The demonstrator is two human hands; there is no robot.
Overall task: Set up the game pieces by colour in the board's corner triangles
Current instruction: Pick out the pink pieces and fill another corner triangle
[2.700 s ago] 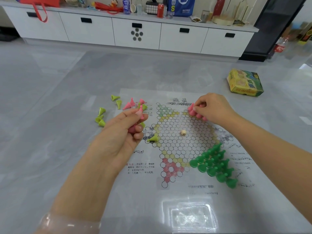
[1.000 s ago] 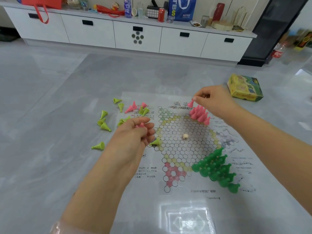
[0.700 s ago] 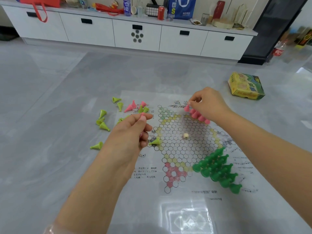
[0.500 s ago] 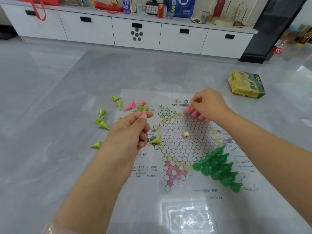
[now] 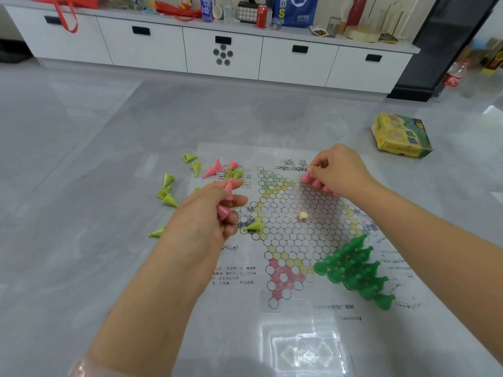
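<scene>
Dark green pawns [image 5: 356,270] already packed in the near-right corner triangle of the paper board [image 5: 288,229], done by the look of it. Pink row [image 5: 317,183] partly set in the far-right triangle, mostly hidden under the right hand [image 5: 340,170]; count not readable. Still loose: lime-green cones [image 5: 167,191] scattered off the board's left edge, one lime cone [image 5: 253,226] lying on the left cells, a few pink pawns [image 5: 215,167] tipped over at the far-left margin mixed with lime ones. Red-printed near triangle and green-printed far triangle bare (maybe a third done, as a guess). Small cream bead [image 5: 303,216] sat mid-board. Left hand [image 5: 209,219] hovered above the board's left side, fingers curled round spare pink pawns [image 5: 226,198], one pinched upright at thumb and forefinger. Right hand reached over the pink triangle, fingertips pinched down on the end pawn of the row.
</scene>
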